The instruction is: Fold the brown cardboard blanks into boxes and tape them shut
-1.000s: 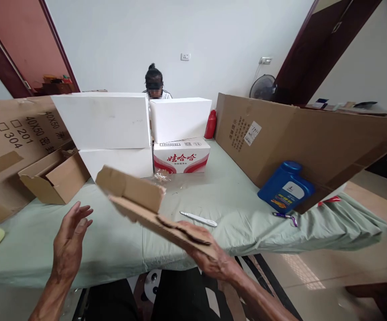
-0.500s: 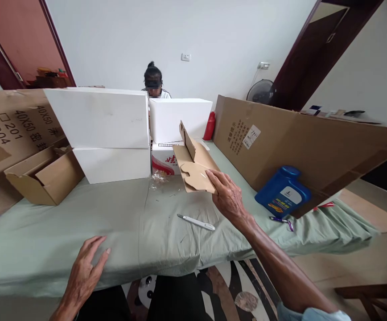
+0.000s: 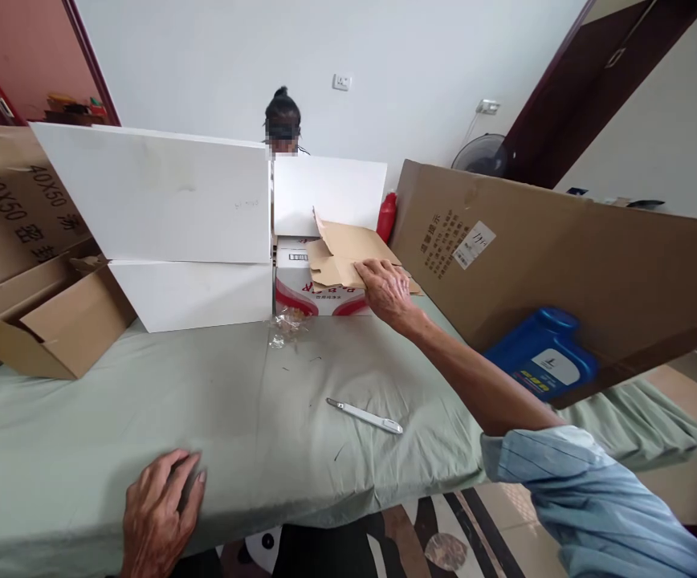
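Note:
My right hand [image 3: 389, 295] reaches forward over the table and grips the near edge of a partly folded brown cardboard box [image 3: 357, 241]. Its flaps stick up and out at the left. Behind the cardboard is a white and red printed carton [image 3: 293, 277], partly hidden by it. My left hand [image 3: 161, 507] is at the near edge of the table, holding nothing, fingers bent and thumb apart. On the green cloth [image 3: 222, 401] between my hands lies a pale utility knife [image 3: 365, 415]. Crumpled clear plastic [image 3: 288, 323] lies beside the printed carton.
White boxes [image 3: 161, 193] are stacked at the back left, with an open brown carton [image 3: 77, 321] beside them. A large cardboard box [image 3: 505, 249] and a blue jug [image 3: 550, 361] stand at the right, a red bottle [image 3: 386, 217] behind. A person [image 3: 282, 120] sits beyond the boxes.
My right hand has moved the cardboard box away from me, towards the printed carton, and it now lies flatter. The view has shifted slightly. My left hand remains near the table edge.

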The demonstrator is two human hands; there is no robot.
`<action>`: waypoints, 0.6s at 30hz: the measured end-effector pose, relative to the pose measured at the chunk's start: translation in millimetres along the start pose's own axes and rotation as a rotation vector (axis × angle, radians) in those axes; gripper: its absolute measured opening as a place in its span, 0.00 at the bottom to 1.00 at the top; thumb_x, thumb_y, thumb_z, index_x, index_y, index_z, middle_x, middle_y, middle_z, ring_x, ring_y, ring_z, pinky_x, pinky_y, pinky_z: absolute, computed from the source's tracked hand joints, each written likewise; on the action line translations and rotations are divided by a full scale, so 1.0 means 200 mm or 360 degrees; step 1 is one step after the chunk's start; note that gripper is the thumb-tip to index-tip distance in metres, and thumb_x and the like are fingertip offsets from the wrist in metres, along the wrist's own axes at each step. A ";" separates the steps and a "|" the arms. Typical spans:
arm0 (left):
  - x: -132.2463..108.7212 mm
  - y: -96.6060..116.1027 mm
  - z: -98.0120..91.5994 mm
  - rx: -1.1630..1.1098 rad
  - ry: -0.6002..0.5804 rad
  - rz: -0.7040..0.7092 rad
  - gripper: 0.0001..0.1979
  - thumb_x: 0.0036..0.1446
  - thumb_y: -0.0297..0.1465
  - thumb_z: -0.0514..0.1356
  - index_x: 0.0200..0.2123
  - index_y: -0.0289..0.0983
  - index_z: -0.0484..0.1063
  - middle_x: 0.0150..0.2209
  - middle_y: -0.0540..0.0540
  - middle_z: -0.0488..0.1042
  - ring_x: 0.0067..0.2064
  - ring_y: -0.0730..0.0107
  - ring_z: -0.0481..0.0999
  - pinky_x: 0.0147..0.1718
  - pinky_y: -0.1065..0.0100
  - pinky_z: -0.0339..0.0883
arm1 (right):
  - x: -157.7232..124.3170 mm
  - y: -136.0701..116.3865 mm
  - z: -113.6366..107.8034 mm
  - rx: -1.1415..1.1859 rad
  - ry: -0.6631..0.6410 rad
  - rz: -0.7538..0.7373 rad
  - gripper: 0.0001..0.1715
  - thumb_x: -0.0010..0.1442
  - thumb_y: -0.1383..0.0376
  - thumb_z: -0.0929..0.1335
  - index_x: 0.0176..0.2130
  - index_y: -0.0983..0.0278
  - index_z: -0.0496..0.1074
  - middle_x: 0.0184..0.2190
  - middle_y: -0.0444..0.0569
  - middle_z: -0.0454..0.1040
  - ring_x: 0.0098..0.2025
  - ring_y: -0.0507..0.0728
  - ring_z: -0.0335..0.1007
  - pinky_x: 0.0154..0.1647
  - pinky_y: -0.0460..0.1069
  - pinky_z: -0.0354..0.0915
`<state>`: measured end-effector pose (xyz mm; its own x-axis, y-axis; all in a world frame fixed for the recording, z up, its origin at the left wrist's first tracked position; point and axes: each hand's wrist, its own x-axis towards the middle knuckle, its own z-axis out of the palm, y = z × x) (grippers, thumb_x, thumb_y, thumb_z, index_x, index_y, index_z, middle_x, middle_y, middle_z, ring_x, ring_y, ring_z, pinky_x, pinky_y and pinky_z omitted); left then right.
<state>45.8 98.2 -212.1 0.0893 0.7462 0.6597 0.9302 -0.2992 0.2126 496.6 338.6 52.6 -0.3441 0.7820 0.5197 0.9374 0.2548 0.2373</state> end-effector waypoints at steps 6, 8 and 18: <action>-0.02 0.02 0.00 -0.0042 -0.0032 -0.0097 0.13 0.71 0.36 0.60 0.51 0.44 0.83 0.51 0.37 0.84 0.51 0.46 0.82 0.50 0.51 0.67 | -0.06 -0.05 0.05 0.0043 0.0027 0.0063 0.30 0.71 0.73 0.63 0.68 0.62 0.73 0.62 0.60 0.77 0.58 0.68 0.69 0.54 0.59 0.66; -0.03 0.02 0.01 -0.0036 -0.0047 -0.0111 0.13 0.71 0.36 0.60 0.51 0.44 0.84 0.52 0.37 0.84 0.52 0.46 0.82 0.49 0.51 0.67 | -0.08 -0.04 0.06 0.0054 0.0009 0.0064 0.30 0.71 0.73 0.62 0.67 0.61 0.74 0.61 0.60 0.78 0.57 0.68 0.69 0.52 0.59 0.66; -0.03 0.02 0.00 -0.0017 -0.0066 -0.0114 0.13 0.72 0.37 0.59 0.52 0.45 0.82 0.52 0.37 0.83 0.52 0.45 0.82 0.48 0.50 0.69 | -0.14 0.00 0.07 0.0045 0.0026 0.0076 0.33 0.69 0.74 0.62 0.69 0.61 0.72 0.63 0.59 0.77 0.60 0.68 0.68 0.55 0.59 0.65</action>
<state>49.4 92.9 -215.3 0.0377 0.7900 0.6120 0.9310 -0.2503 0.2657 508.1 324.0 27.0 -0.2998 0.7841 0.5434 0.9538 0.2336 0.1891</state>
